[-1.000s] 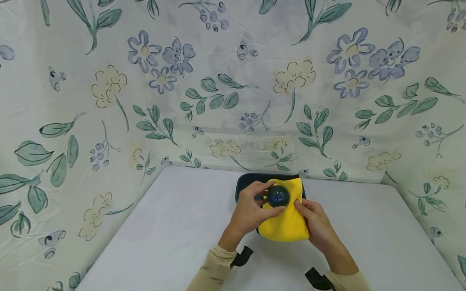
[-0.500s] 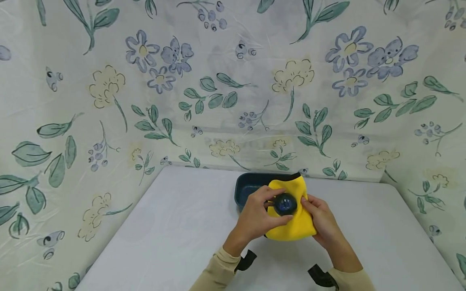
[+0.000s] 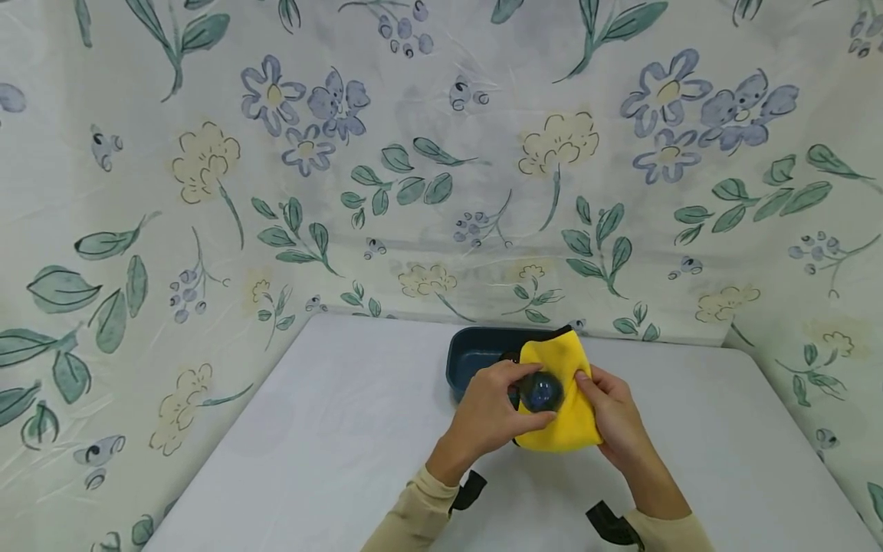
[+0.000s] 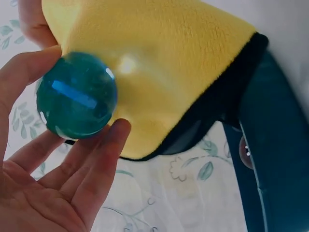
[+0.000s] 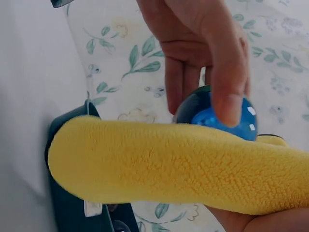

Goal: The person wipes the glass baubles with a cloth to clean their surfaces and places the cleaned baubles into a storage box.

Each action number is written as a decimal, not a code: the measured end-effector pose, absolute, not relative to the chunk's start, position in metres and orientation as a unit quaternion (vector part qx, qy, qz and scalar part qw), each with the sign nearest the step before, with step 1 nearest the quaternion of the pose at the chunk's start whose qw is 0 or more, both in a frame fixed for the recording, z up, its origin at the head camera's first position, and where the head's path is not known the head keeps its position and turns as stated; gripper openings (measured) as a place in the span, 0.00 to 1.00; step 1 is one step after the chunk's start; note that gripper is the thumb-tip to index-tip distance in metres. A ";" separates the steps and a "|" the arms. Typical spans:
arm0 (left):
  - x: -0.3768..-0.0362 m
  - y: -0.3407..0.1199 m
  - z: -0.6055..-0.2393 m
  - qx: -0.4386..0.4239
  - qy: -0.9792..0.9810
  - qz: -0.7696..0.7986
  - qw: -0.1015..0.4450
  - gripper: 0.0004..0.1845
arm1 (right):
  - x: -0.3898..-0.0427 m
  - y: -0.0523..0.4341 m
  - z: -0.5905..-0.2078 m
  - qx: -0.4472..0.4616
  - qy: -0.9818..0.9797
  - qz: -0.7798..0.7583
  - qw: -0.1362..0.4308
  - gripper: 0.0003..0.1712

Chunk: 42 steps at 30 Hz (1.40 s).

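A shiny, see-through blue-green ball (image 3: 543,392) is pinched between the thumb and fingertips of my left hand (image 3: 485,410). Its glassy surface shows bright reflections in the left wrist view, where the ball (image 4: 77,96) stands before a fluffy yellow cloth (image 4: 159,63) with black edging. My right hand (image 3: 618,418) grips that cloth (image 3: 560,435) by its right side, thumb on the front and fingers hidden behind. In the right wrist view the cloth (image 5: 159,166) hides the lower part of the ball (image 5: 205,113), which is right up against it.
Behind the hands a dark teal bin (image 3: 453,372) stands on the white table (image 3: 331,429), partly covered by the cloth. A dark round object (image 3: 509,357) shows inside it. A flower-printed sheet (image 3: 428,199) hangs at the back and sides.
Both hands, with the ball and cloth, have shifted to the right and a little down. More of the teal bin and the dark round object inside it now shows.
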State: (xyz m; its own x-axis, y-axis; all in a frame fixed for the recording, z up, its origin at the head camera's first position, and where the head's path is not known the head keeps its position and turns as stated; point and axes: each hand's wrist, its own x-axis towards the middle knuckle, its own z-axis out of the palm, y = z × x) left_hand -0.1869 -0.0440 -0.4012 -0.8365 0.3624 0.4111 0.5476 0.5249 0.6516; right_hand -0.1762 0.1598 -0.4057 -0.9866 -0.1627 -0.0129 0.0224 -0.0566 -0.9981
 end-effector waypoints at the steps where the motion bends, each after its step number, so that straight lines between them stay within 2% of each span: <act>1: -0.188 -0.044 -0.402 -0.260 -0.872 -0.400 0.111 0.31 | -0.176 0.160 -0.405 -0.047 0.687 -0.722 0.057 0.30; 7: -0.191 -0.045 -0.405 -0.238 -0.890 -0.377 0.096 0.30 | -0.175 0.156 -0.400 -0.036 0.718 -0.695 0.024 0.26; 16: -0.198 -0.050 -0.408 -0.217 -0.892 -0.379 0.115 0.30 | -0.165 0.146 -0.398 -0.075 0.777 -0.624 -0.027 0.20; 23: -0.204 -0.054 -0.409 -0.195 -0.881 -0.417 0.113 0.29 | -0.158 0.139 -0.397 -0.106 0.795 -0.595 -0.052 0.19; 32: -0.207 -0.061 -0.407 -0.158 -0.861 -0.469 0.114 0.30 | -0.154 0.134 -0.395 -0.110 0.802 -0.585 -0.050 0.19; 42: -0.208 -0.063 -0.406 -0.139 -0.835 -0.517 0.128 0.31 | -0.158 0.137 -0.396 -0.101 0.775 -0.623 -0.023 0.21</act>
State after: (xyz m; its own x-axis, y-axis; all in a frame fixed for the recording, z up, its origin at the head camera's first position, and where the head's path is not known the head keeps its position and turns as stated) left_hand -0.2075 -0.0630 -0.4061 -0.9287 0.0991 0.3574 0.3640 0.4275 0.8275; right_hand -0.1578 0.1368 -0.3960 -0.9784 -0.1284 0.1617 -0.1855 0.2025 -0.9615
